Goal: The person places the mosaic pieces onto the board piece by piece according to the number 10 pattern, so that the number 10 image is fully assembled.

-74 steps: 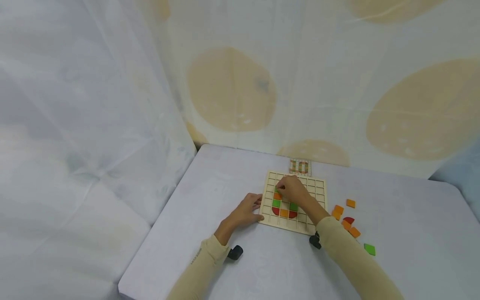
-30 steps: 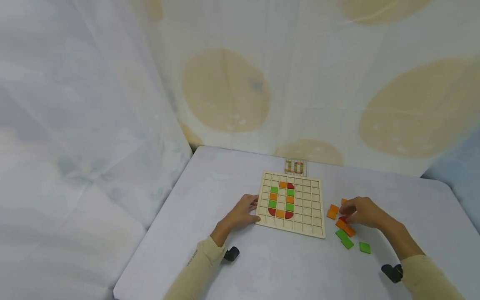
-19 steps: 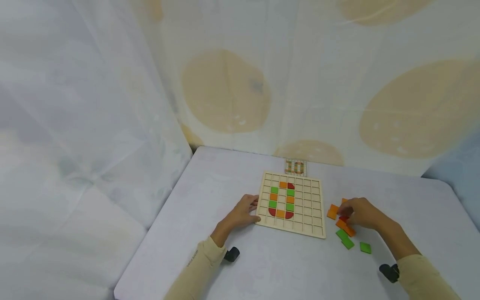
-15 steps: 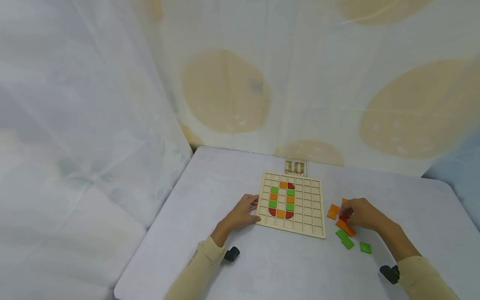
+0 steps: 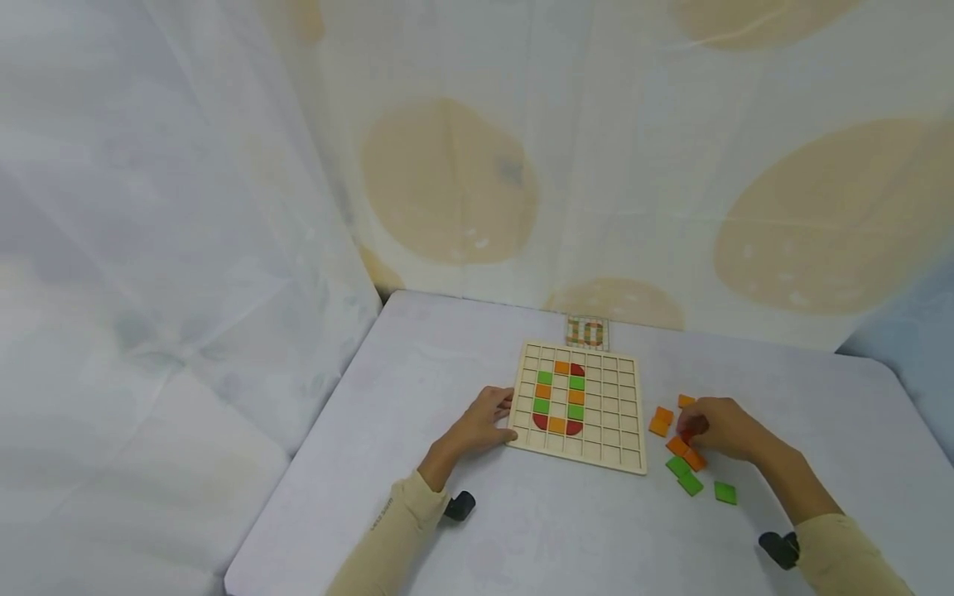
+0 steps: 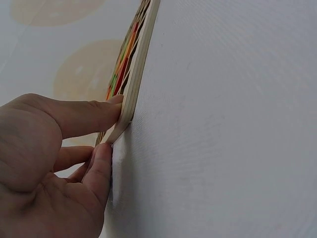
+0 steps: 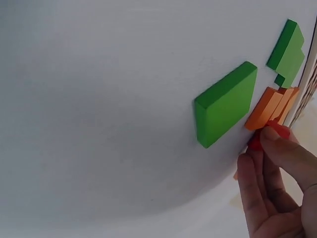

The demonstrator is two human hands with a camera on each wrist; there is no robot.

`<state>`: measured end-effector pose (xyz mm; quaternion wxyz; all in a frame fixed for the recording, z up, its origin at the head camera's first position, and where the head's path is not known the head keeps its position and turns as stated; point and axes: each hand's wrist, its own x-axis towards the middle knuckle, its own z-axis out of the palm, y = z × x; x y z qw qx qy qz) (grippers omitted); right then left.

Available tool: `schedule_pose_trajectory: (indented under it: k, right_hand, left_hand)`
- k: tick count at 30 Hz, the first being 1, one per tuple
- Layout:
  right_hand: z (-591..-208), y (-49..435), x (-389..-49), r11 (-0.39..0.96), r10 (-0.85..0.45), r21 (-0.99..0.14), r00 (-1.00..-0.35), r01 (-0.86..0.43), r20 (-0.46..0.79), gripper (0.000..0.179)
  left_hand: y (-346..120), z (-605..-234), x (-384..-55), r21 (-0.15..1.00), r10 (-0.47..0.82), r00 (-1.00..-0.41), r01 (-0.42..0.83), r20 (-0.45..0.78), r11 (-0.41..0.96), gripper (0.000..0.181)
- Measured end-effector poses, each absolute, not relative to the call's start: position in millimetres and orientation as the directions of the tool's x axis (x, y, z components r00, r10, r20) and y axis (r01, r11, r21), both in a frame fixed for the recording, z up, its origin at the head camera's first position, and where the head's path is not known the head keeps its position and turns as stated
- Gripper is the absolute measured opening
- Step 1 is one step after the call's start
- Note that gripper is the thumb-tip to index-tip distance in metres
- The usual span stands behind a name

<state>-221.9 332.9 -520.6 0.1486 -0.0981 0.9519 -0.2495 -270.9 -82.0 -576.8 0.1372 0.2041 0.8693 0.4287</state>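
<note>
A wooden grid board (image 5: 614, 430) lies on the table with orange, green and red tiles set in its cells as a rounded ring, open at the upper left corner. At the board's near left corner my left hand (image 5: 480, 424) grips the edge, thumb (image 6: 91, 116) on one side and fingertips on the other in the left wrist view. To the right of the board, my right hand (image 5: 723, 428) pinches a red tile (image 7: 281, 130) between thumb and fingers, close over the loose pieces. Orange tiles (image 7: 265, 109) sit right beside it; the fingers hide part of the red tile.
Several loose orange tiles (image 5: 660, 420) and green tiles (image 5: 684, 476) lie right of the board, one green tile (image 5: 725, 492) off by itself. A small patterned card (image 5: 587, 333) lies behind the board, near the table's back edge. Patterned cloth (image 5: 477, 182) hangs behind.
My right hand has left the board for the loose tiles on the right and now pinches a red one. Orange and red tiles now show along the ring's top. My left hand stays at the board.
</note>
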Motion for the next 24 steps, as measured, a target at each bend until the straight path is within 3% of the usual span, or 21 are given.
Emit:
schedule_pose_trajectory:
  k: [13,24]
  right_hand:
    - [-508.0,335.2,-227.7,0.817,-0.338,-0.544,-0.923,-0.19,-0.185,0.011]
    - [-496.5,293.5,-277.3,0.784,-0.386,-0.552,-0.919,-0.283,-0.077,0.014]
  left_hand:
    - [-82.4,-573.8,-269.7,0.799,0.475,-0.878,0.236,-0.069,0.552,0.079]
    - [-81.8,-571.6,-268.9,0.793,0.47,-0.879,0.23,-0.079,0.563,0.08]
